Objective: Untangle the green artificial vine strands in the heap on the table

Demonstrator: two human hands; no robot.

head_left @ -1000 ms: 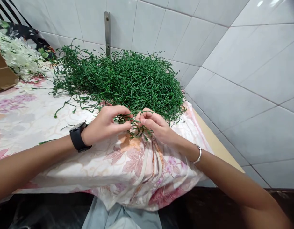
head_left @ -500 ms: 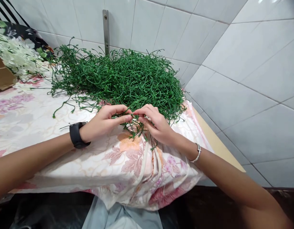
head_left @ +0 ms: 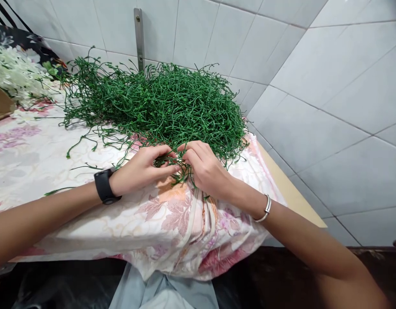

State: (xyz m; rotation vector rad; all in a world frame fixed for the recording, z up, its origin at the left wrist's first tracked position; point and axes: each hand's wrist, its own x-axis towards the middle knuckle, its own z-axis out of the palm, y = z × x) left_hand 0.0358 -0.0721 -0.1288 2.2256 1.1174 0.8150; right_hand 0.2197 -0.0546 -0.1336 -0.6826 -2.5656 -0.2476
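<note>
- Right thumb hidden behind the right hand; can't tell its grip.
- Left hand: thumb and index curve around green stems, tips spaced; can't tell if it's pinching. Stem ends tangled, hard to separate.
- White flowers and cardboard box, 10 o'clock, cut off by frame edge.
- Versus half a second ago: right hand rolled knuckles-up, its thumb was visible then.
- Stems sit between the hands, fingertips close; green pile just beyond, 12 o'clock.
</note>
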